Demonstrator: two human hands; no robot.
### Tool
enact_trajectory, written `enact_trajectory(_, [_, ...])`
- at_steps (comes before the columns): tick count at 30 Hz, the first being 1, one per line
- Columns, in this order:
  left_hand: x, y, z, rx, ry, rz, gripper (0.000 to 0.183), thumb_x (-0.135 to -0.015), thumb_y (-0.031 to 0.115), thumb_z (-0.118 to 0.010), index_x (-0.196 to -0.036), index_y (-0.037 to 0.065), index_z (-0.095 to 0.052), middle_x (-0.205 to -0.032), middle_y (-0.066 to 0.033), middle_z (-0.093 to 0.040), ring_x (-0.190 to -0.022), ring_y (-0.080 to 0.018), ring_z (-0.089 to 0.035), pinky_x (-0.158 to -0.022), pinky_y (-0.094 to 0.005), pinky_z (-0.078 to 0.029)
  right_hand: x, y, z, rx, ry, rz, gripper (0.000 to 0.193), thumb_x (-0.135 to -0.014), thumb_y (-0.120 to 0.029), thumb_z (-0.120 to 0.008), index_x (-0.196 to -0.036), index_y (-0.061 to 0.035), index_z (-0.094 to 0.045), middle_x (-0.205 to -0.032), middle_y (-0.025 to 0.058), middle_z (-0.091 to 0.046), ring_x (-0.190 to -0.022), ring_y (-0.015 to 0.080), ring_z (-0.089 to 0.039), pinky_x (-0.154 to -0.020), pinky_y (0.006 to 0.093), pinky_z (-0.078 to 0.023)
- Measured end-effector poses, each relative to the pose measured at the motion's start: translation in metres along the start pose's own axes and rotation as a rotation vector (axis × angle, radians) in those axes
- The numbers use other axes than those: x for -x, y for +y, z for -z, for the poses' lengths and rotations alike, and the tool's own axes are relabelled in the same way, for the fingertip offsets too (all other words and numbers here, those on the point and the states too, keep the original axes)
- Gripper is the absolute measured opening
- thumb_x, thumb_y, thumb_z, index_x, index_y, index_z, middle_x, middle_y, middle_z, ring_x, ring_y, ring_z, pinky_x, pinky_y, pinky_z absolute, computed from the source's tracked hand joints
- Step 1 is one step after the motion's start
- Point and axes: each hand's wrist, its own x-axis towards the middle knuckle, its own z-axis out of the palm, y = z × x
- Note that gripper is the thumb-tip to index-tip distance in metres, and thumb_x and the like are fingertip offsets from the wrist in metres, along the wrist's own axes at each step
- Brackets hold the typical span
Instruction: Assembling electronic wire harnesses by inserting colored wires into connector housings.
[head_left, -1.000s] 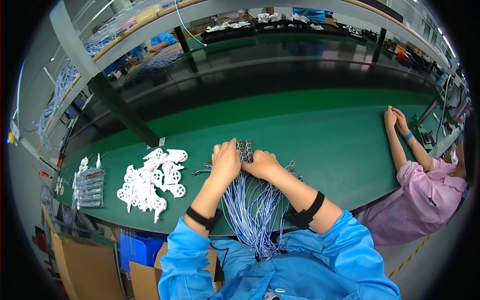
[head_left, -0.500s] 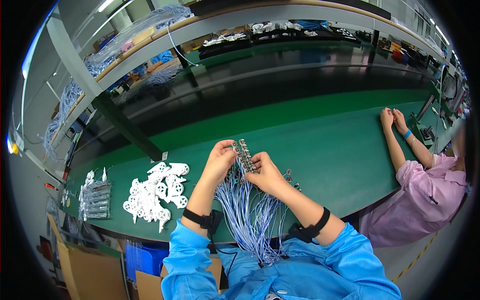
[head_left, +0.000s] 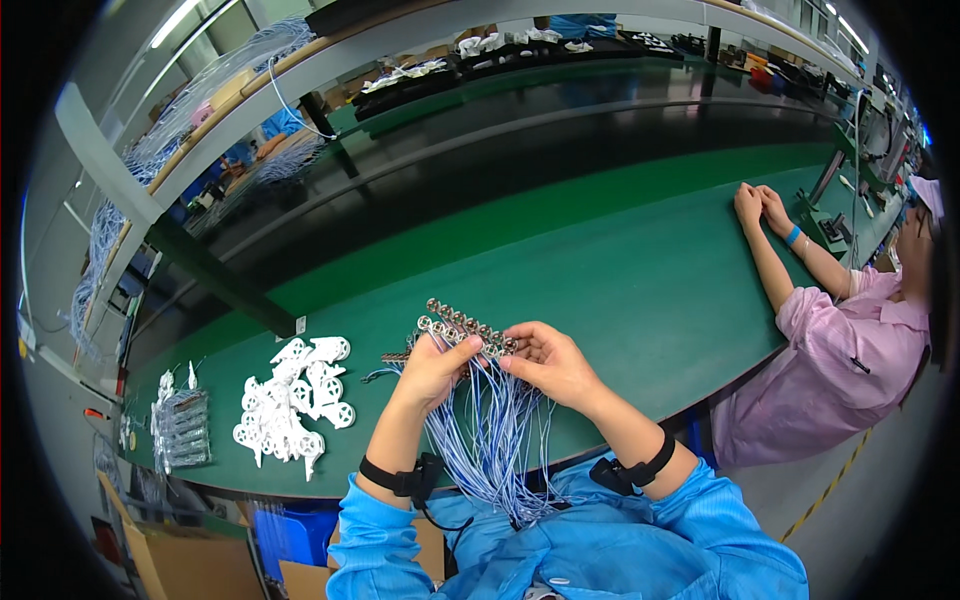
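Metal strips (head_left: 465, 322) are over the table (head_left: 620, 290)'s near side; left hand (head_left: 437, 370) pinches them, right hand (head_left: 552, 368) pinches one end. Likely light, stiff, maybe slick; wires (head_left: 490, 430) look limp, tangle-prone. Best held by the metal.

Two rows of small round metal parts, side by side, held above the green worktop (head_left: 640, 300), both slanting down to the right. Front row (head_left: 437, 328): silvery rings, left hand (head_left: 432, 372) closed on it. Back row (head_left: 465, 320): darker, coppery, on the side toward the worktop's far edge. Right ends sit between thumb and fingers of right hand (head_left: 548, 365). Blue and white wires (head_left: 490, 420) hang below in a loose bundle, fanned, narrowing past the worktop's near edge. Contact between rows: cannot tell.
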Motion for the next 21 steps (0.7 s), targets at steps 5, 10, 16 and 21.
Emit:
enact_trajectory(5, [0.004, -0.003, -0.008, -0.010, -0.036, 0.018, 0.019, -0.085, 0.002, -0.065, -0.103, 0.002, -0.060, -0.097, -0.0063, -0.065, -0.087, -0.0138, -0.063, -0.078, -0.0275, -0.052, 0.004, 0.000, -0.005, -0.094, 0.078, 0.005, 0.036, -0.085, -0.007, -0.068, -0.115, 0.0066, -0.052, -0.093, 0.0082, -0.064, -0.081, 0.0107, -0.061, -0.073, 0.0240, -0.051])
enact_trajectory(10, [0.003, -0.010, -0.016, 0.024, -0.010, -0.031, 0.023, -0.083, 0.002, -0.067, -0.105, 0.002, -0.061, -0.099, -0.0056, -0.065, -0.090, -0.0135, -0.062, -0.081, -0.0274, -0.051, 0.008, 0.005, -0.006, -0.073, 0.119, 0.009, 0.030, -0.085, -0.005, -0.067, -0.111, 0.0067, -0.056, -0.095, 0.0094, -0.066, -0.084, 0.0112, -0.063, -0.075, 0.0242, -0.052])
enact_trajectory(16, [0.000, -0.024, -0.011, 0.110, 0.018, 0.060, 0.024, -0.083, 0.003, -0.068, -0.106, 0.002, -0.061, -0.100, -0.0062, -0.065, -0.092, -0.0149, -0.062, -0.083, -0.0285, -0.051, 0.014, 0.008, -0.007, -0.187, 0.104, 0.005, 0.026, -0.085, 0.001, -0.065, -0.110, 0.0065, -0.058, -0.095, 0.0098, -0.067, -0.085, 0.0126, -0.064, -0.077, 0.0245, -0.053])
enact_trajectory(21, [-0.004, -0.033, -0.006, 0.249, 0.019, 0.150, 0.024, -0.083, 0.005, -0.068, -0.107, 0.002, -0.061, -0.101, -0.0066, -0.066, -0.092, -0.0153, -0.063, -0.083, -0.0289, -0.051, 0.015, 0.013, 0.000, -0.348, 0.031, -0.017, 0.024, -0.086, 0.002, -0.063, -0.109, 0.0055, -0.059, -0.098, 0.0094, -0.066, -0.090, 0.0130, -0.063, -0.081, 0.0249, -0.052])
